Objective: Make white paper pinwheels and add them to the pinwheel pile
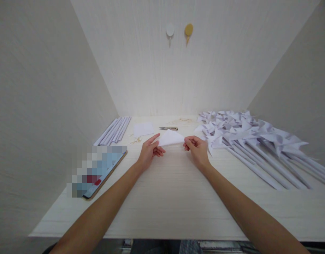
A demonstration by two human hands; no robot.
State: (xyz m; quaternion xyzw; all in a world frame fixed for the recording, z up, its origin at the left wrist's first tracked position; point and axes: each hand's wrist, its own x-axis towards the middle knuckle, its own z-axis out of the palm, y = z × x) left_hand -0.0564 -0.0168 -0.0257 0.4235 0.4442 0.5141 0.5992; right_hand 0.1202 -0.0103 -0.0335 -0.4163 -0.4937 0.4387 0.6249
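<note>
Between my two hands is a white sheet of paper [171, 138], folded into a triangle with its peak pointing away from me. My left hand [149, 151] pinches its left corner, the index finger stretched along the slanted edge. At the opposite corner, my right hand [196, 148] grips the paper between thumb and fingers. Just beyond the triangle lie small thread snips [168, 128]. A flat white paper square [143, 129] rests behind my left hand, with some thin tan strands [136, 140] near it.
Rolled paper sticks [113, 131] lie at the back left, and a phone [104, 173] leans in front of them. Many white paper pinwheels [231, 130] on paper sticks are piled at the right. Two hooks [188, 30] hang on the back wall; side walls enclose the table [167, 204].
</note>
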